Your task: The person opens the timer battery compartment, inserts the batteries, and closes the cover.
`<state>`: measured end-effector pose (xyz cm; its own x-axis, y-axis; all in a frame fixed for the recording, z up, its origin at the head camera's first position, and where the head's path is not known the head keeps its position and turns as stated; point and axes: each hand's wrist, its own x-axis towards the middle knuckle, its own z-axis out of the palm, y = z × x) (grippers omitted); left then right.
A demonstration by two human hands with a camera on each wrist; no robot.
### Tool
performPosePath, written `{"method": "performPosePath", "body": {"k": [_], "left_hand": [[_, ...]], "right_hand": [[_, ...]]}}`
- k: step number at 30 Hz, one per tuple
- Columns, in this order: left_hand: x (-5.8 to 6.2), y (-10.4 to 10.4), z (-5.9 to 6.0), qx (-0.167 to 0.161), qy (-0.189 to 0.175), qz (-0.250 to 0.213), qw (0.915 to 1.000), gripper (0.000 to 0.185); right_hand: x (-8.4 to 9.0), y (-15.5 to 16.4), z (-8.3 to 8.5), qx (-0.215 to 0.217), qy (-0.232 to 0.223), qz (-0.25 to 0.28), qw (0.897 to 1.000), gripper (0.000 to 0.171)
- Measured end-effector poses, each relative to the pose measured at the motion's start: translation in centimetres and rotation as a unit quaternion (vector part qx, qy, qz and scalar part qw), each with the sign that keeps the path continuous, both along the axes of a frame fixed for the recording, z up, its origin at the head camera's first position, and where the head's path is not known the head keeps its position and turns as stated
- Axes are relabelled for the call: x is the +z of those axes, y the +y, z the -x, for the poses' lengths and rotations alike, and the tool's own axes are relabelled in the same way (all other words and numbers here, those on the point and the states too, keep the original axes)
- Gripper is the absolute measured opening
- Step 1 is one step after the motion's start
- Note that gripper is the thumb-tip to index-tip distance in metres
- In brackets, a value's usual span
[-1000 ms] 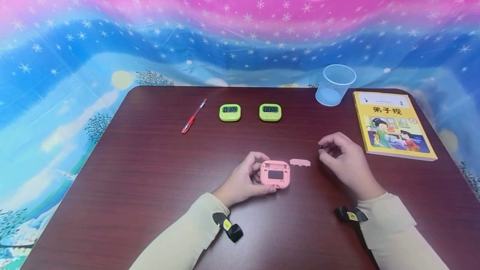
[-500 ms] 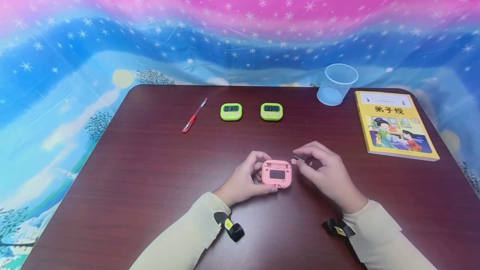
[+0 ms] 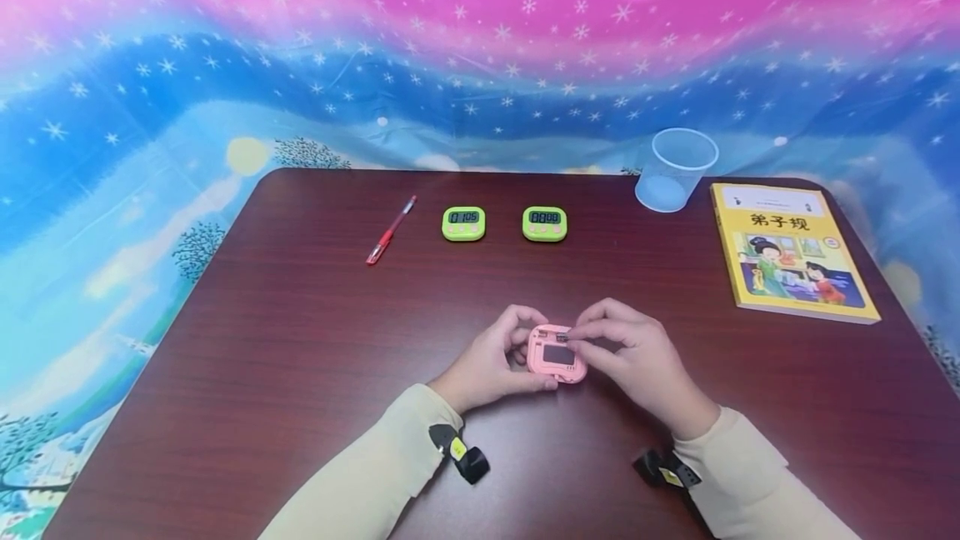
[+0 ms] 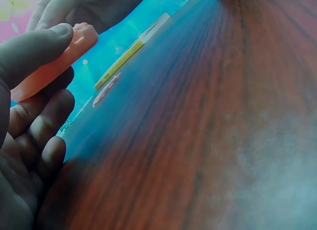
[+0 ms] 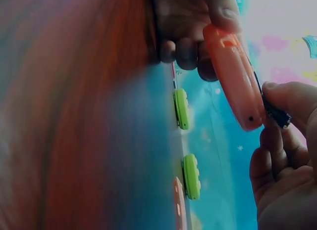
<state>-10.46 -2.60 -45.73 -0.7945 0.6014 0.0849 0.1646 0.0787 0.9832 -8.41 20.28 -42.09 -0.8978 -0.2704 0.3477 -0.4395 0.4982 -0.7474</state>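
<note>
Two hands being kept on one pink timer [image 3: 556,352]
It is being gripped by the left hand [image 3: 491,361] near the bench's front edge; a small dark part [image 5: 277,115] is being pinched by right hand [image 3: 637,357] fingers against it.

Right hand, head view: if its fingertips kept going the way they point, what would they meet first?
Probably the pink timer: the right hand points left at it, pinching a small dark part against its back.

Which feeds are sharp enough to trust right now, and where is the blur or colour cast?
Head view: evenly lit and sharp on the pink timer, slight wide-angle bend at the table edges. Left wrist view: strong blue cast, the left hand dark and soft. Right wrist view: blurred tabletop, the right hand fairly clear.
</note>
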Motion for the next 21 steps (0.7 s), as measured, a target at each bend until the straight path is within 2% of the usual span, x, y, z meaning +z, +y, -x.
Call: {"method": "performPosePath", "body": {"k": [5, 9, 15, 21], "left_hand": [[-0.1, 0.1, 0.0, 0.003, 0.01, -0.003, 0.9999, 0.067], [-0.2, 0.1, 0.0, 0.013, 0.005, -0.008, 0.9999, 0.067], [-0.2, 0.2, 0.0, 0.018, -0.011, -0.026, 0.9995, 0.068], [-0.2, 0.2, 0.0, 0.016, -0.015, -0.031, 0.9993, 0.068]], "right_hand": [[-0.2, 0.1, 0.1, -0.011, -0.003, 0.005, 1.0, 0.022], [-0.5, 0.6, 0.3, -0.029, -0.025, 0.024, 0.999, 0.02], [-1.0, 1.5, 0.7, -0.013, -0.116, 0.068, 0.991, 0.017], [-0.8, 1.6, 0.9, 0.019, -0.199, 0.104, 0.974, 0.019]]}}
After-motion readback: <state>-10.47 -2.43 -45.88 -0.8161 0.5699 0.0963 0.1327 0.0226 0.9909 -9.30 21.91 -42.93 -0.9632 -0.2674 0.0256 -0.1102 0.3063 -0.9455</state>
